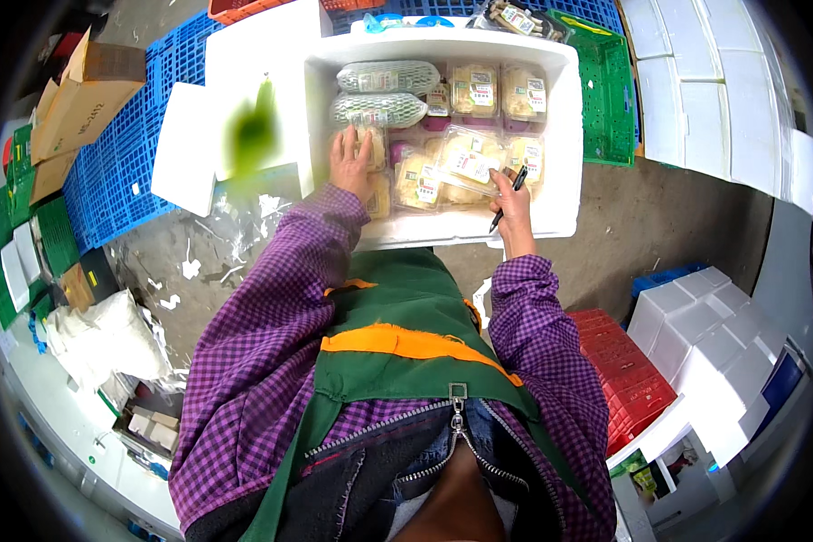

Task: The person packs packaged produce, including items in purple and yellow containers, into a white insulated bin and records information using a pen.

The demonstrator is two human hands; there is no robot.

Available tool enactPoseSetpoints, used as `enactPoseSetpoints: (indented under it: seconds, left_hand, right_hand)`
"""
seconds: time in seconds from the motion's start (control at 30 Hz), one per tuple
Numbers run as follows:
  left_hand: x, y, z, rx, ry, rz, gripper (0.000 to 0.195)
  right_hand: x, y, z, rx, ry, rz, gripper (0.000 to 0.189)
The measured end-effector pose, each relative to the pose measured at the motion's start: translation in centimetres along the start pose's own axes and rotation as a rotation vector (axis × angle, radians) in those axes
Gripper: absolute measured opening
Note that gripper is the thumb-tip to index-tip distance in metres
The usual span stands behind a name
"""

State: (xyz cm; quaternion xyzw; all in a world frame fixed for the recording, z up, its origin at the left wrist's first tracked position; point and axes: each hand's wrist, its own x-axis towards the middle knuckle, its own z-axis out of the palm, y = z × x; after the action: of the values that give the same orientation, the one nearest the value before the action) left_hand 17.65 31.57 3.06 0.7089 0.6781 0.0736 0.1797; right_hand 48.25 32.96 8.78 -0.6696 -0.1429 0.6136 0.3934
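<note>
A white foam box (444, 49) stands before me, holding several clear plastic packs of pale food with printed labels. My left hand (352, 162) lies spread over a pack (377, 146) at the box's left side, fingers apart. Between the fingers of my right hand (513, 201) is a black pen (509, 198), slanting down to the left. That hand's fingertips also meet the right edge of a tilted pack (473, 159), which rests on top of others. Two long produce items in white foam netting (379, 110) lie side by side at the back left.
Right of the box sits a green plastic crate (606, 101), with white foam boxes (704, 129) stacked beyond. A blue plastic pallet (118, 152) and cardboard boxes (81, 101) are at left. Red crates (620, 376) stand lower right. A blurred green thing (252, 132) hides part of the left.
</note>
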Motion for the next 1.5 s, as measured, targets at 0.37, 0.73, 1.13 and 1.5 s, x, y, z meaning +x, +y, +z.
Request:
enactPoseSetpoints:
  seconds: [0.37,0.73,1.13,1.5]
  left_hand:
    - [3.2,0.2,-3.7,-0.122,-0.102,-0.224,0.088]
    - [2.9,0.0,-2.0,0.077,-0.284,-0.146,0.116]
    - [5.4,10.8,4.9,-0.215,-0.256,0.373,0.090]
    - [9.5,11.3,8.2,-0.314,-0.268,0.402,0.081]
  right_hand:
    - [0.5,-2.1,-5.9,0.132,0.191,-0.116,0.055]
    - [0.7,-2.9,-5.8,-0.254,0.048,-0.098,0.064]
    - [2.3,-5.0,-8.1,-0.698,-0.042,0.263,0.026]
    - [7.1,2.2,-8.3,-1.429,-0.058,-0.045,0.054]
